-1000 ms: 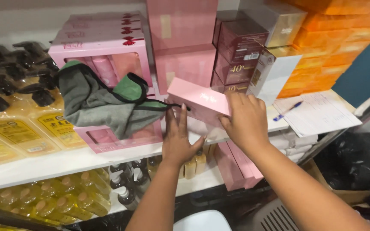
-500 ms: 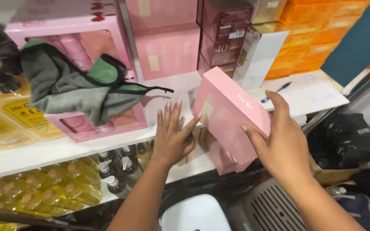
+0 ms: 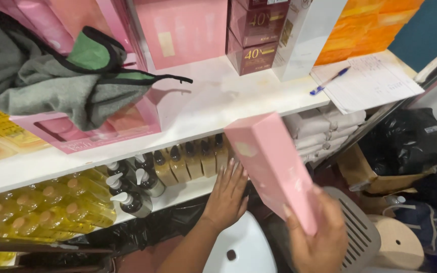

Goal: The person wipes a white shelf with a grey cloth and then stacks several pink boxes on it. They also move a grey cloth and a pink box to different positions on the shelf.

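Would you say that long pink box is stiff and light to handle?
Probably stiff: the pink box keeps straight edges, held at one end by the right hand. Likely light, since one hand carries it. Its smooth faces may be slippery.

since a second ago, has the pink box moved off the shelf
Yes. The pink box lay on the white shelf before; now the right hand holds it tilted, below and in front of the shelf edge, off the shelf.

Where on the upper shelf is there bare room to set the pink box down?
Bare white shelf lies between the grey cloth, maroon boxes and paper sheets. Left end is crowded. The right hand holds the pink box.
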